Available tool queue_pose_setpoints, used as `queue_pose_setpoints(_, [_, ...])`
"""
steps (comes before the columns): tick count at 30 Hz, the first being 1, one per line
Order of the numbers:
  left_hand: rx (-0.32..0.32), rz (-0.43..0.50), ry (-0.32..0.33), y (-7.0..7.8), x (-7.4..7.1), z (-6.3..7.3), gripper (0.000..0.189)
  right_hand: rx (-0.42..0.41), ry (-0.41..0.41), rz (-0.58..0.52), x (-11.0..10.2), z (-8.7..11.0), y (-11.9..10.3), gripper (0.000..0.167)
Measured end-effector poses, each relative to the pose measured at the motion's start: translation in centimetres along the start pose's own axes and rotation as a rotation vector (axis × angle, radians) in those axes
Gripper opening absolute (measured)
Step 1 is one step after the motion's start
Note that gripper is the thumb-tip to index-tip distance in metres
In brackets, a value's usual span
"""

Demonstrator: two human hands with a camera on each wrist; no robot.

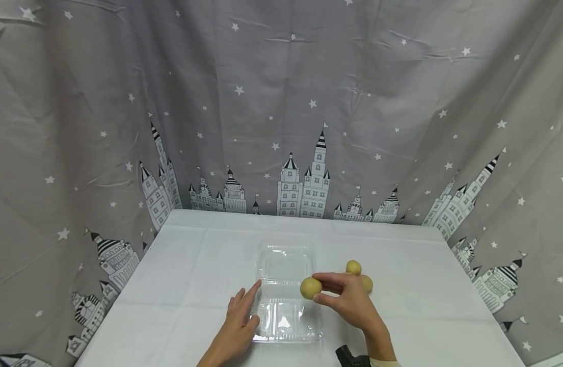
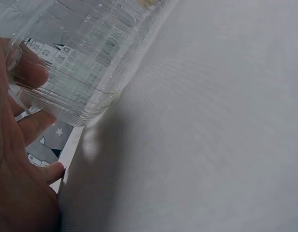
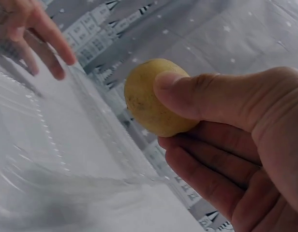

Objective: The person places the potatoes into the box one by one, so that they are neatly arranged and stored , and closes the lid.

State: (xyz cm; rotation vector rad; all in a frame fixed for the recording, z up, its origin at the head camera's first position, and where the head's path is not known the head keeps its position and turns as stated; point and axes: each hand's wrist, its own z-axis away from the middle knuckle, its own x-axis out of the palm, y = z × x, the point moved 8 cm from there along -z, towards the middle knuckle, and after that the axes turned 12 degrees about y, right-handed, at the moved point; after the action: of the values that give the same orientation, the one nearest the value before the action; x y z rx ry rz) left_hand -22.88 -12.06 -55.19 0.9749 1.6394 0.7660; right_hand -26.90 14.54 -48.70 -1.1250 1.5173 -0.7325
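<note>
A clear plastic clamshell container point(image 1: 288, 338) lies unfolded on the white-covered table, its lid half point(image 1: 286, 264) towards the back. My left hand point(image 1: 237, 322) is at its left side, fingers extended and spread, with the index fingertip near the hinge. In the left wrist view the fingers rest against the clear wall point(image 2: 86, 87). My right hand point(image 1: 347, 300) pinches a small round yellow fruit point(image 3: 151, 104) between thumb and fingers, above the container's right edge. Dark specks mark the fruit's skin. Behind that hand lie two more yellow fruits point(image 1: 353, 267), one partly hidden.
White cloth covers the table point(image 1: 180, 275). A grey curtain point(image 1: 263, 102) printed with stars and castles hangs behind it and along both sides. A black device point(image 1: 352, 358) sits by the right wrist.
</note>
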Motion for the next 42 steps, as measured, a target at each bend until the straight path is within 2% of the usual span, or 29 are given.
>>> queue_pose_setpoints(9, [0.003, -0.001, 0.01, 0.1, 0.1, -0.3, 0.08, -0.001, -0.035, -0.012, 2.8, -0.3, 0.2, 0.045])
queue_pose_setpoints(26, [0.016, -0.011, 0.026, 0.2, 0.4, -0.9, 0.08, -0.059, -0.119, -0.006, 7.6, -2.0, -0.5, 0.042])
queue_pose_setpoints(35, [-0.055, -0.031, -0.008, -0.3, 0.9, -0.8, 0.079, -0.028, -0.124, 0.055, 9.6, -1.9, 0.0, 0.04])
queue_pose_setpoints(42, [-0.074, -0.038, -0.017, -0.6, 0.9, -0.8, 0.082, -0.032, -0.134, 0.126, 10.7, -1.5, 0.4, 0.04])
